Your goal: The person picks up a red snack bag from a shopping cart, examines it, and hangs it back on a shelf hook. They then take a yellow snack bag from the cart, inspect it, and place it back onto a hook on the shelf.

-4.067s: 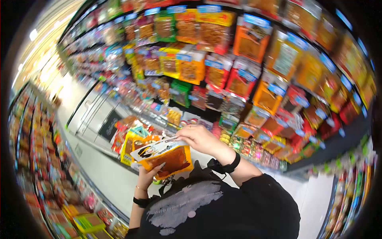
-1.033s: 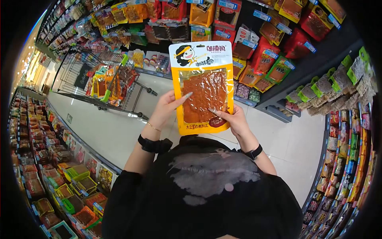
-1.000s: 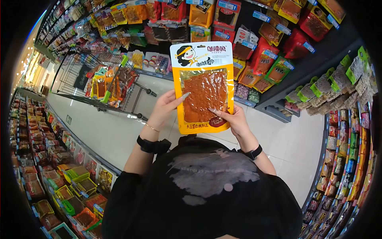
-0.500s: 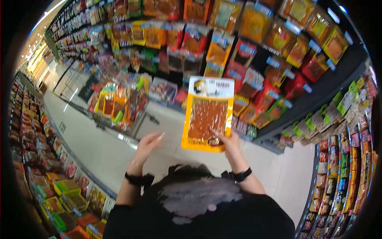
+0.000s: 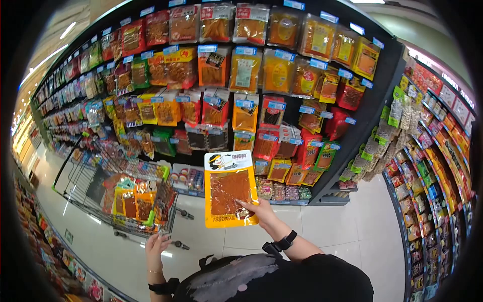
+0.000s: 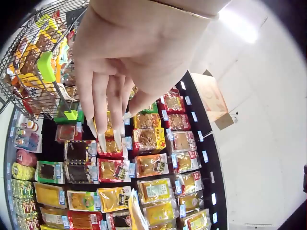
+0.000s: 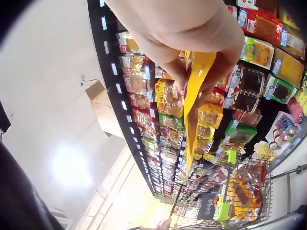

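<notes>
My right hand [image 5: 262,212] pinches the lower right edge of a yellow-and-white snack packet [image 5: 229,189], its thumb on the front. Through the clear window shows a flat reddish-brown snack; a cartoon figure is printed at the top. In the right wrist view the packet [image 7: 194,91] is seen edge-on, running away from the palm. My left hand [image 5: 157,243] is away from it at the lower left, holding nothing, just below the shopping cart [image 5: 151,217]. Loosely extended fingers with long nails show on the left hand [image 6: 134,52] in the left wrist view.
Several colourful snack packets [image 5: 132,201] lie in the cart. A tall black shelf rack with hanging packets [image 5: 216,108] and blue price tags spans the front. Stocked shelves [image 5: 417,201] stand to the right, more [image 5: 50,246] to the left. Pale tiled floor [image 5: 327,226] lies between.
About a second ago both hands held the packet; the left hand has let go and moved down left. The right hand still holds the packet, now lower and further left in the head view. The view has tilted up.
</notes>
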Action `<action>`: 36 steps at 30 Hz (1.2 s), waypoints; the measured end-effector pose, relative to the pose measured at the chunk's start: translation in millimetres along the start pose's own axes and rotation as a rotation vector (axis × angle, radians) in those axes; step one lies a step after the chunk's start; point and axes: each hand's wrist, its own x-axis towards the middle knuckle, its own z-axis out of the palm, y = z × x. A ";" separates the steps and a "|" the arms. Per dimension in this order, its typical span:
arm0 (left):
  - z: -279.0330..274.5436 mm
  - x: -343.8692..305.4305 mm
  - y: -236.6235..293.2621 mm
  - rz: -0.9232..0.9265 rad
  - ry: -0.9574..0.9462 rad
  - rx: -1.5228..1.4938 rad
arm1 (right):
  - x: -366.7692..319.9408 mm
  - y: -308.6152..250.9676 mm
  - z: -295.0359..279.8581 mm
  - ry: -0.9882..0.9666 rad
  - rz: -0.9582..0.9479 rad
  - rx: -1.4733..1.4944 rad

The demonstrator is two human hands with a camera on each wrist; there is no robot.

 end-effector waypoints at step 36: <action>-68.1 -22.6 -5.4 0.073 0.024 -0.030 | 46.4 -18.3 -12.2 0.073 0.137 0.450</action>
